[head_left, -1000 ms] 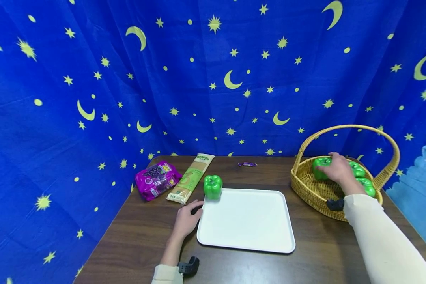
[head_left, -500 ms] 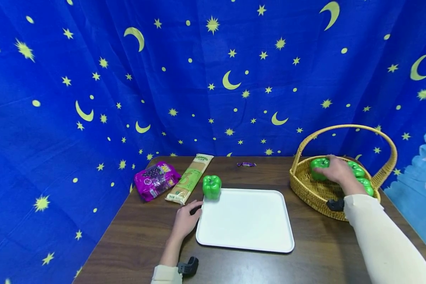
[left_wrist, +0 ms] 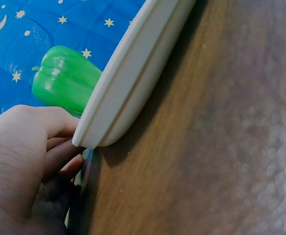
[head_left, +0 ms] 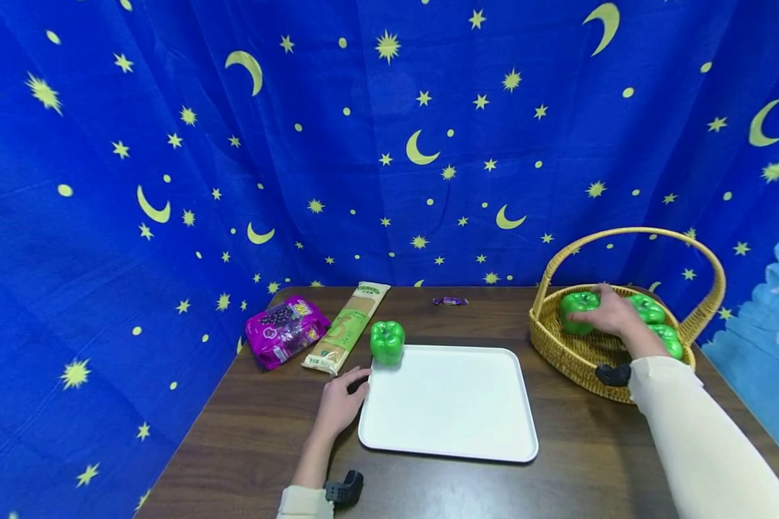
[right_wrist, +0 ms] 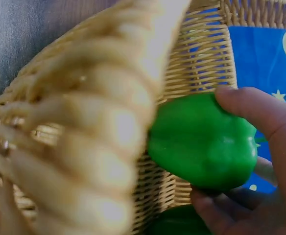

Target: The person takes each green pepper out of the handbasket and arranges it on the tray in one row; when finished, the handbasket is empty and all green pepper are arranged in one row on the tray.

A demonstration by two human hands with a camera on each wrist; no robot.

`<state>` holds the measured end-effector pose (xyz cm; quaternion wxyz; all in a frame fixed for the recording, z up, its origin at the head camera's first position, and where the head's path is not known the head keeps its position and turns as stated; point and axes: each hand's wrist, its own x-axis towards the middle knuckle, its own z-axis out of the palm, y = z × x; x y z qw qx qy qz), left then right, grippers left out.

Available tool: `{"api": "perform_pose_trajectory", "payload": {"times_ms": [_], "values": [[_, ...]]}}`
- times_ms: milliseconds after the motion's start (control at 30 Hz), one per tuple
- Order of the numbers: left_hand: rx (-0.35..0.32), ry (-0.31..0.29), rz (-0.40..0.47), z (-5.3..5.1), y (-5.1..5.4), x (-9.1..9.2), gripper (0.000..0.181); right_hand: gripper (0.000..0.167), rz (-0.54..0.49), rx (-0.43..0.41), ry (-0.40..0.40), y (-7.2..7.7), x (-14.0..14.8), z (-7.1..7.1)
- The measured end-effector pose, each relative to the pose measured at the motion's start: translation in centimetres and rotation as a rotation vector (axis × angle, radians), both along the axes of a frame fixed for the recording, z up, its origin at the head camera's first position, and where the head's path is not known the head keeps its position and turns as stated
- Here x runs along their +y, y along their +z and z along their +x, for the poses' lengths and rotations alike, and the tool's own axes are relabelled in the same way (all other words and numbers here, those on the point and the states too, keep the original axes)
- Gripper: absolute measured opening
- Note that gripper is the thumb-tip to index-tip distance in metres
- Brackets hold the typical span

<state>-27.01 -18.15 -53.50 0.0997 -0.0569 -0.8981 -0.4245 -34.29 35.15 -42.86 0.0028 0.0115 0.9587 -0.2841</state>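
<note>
Holding a green pepper [right_wrist: 197, 142] in the wicker basket [head_left: 561, 357], frame right, is the right hand [head_left: 610, 315]; handle [head_left: 713, 308] arches above, two more peppers [head_left: 645, 310] kinda crowding it. Left hand [head_left: 339, 405] rests loosely against the white tray [head_left: 451, 404], lower middle. Purple bag [head_left: 285, 333] sits centre-left.

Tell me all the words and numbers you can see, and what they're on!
"A", on the pale blue patch at the right; letters below it are unclear.
Purple bag: printing too blurred to read.
Long packet: too small and blurred.
Small purple wrapper: too small.
</note>
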Motion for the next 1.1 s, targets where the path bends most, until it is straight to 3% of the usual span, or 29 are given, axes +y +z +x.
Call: {"api": "perform_pose_trajectory", "payload": {"times_ms": [433, 1100], "values": [[-0.015, 0.010, 0.004, 0.0, 0.0, 0.0, 0.027, 0.104, -0.054, -0.023, 0.081, -0.5, -0.8, 0.8], [-0.037, 0.021, 0.009, -0.1, 0.0, 0.1, 0.027, 0.109, -0.069, 0.000, 0.054, -1.6, -0.3, 1.2]]}}
